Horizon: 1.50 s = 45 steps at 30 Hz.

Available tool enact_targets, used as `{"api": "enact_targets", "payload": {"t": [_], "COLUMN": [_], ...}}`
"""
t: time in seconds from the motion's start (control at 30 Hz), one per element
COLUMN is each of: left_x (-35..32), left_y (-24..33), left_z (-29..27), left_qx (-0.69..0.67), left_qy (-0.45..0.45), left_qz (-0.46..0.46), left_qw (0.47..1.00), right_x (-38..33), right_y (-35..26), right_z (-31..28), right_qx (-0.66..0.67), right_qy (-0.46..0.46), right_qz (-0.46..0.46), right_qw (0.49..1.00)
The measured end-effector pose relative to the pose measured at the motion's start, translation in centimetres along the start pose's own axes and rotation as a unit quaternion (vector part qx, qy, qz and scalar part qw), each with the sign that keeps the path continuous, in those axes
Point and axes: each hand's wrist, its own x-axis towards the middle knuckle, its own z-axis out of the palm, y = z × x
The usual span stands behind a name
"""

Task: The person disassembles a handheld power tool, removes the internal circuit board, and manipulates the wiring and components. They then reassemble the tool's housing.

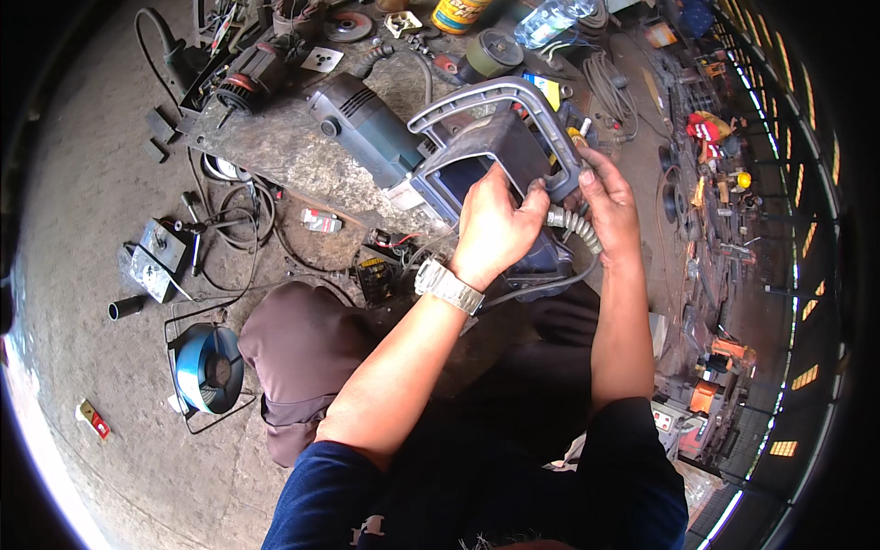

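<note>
Across my lap and the bench edge lies a grey-green power tool (371, 133) with a motor body, a boxy open rear housing and a large loop handle (500, 89). My left hand (498, 223), a metal watch on its wrist, is closed at the housing's opening; its fingertips are partly hidden inside, its thumb toward the lower end of the handle. My right hand (612, 203) closes around the lower end of the handle, thumb and fingers on either side. Just below both hands, a ribbed cord sleeve (576, 225) leads into a dark cable.
A low worn bench (266, 137) carries a motor part (252, 82), a grinding disc (348, 26), a yellow can (458, 14) and a plastic bottle (555, 20). On the floor to the left lie a blue wire spool (209, 368), metal plates (158, 257) and loose cables. Cluttered tools line the right side.
</note>
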Motion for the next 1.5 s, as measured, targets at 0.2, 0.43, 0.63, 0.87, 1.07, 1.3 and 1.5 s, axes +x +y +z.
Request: {"api": "enact_targets", "payload": {"t": [0.2,0.43,0.63,0.87,1.07,1.3,1.5], "left_x": [-0.5,-2.7,2.8,4.6,4.7,4.7,4.7], "left_y": [-1.3,4.4,0.4,-2.1,-1.6,-1.7,-2.0], "left_z": [-0.8,-7.5,-12.1,-11.4,-12.2,-12.3,-12.3], "left_qx": [-0.111,0.102,0.156,0.229,0.313,0.324,0.315], "left_qy": [-0.033,-0.019,0.208,0.160,0.156,0.161,0.166], "left_qz": [0.025,-0.032,0.097,0.187,0.266,0.255,0.278], "left_qw": [0.993,0.994,0.961,0.942,0.898,0.897,0.892], "right_x": [-0.4,-1.0,-1.1,-1.6,-1.9,-2.0,-2.2], "right_y": [-0.3,0.0,-0.3,-0.5,-0.5,-0.5,-0.6], "right_z": [0.4,0.9,1.5,1.6,2.0,2.0,2.3], "right_qx": [-0.007,-0.003,-0.012,-0.022,-0.017,-0.027,-0.022], "right_qy": [-0.031,-0.038,-0.045,-0.041,-0.039,-0.048,-0.049], "right_qz": [-0.028,-0.044,-0.061,-0.061,-0.072,-0.087,-0.087], "right_qw": [0.999,0.998,0.997,0.997,0.996,0.995,0.995]}}
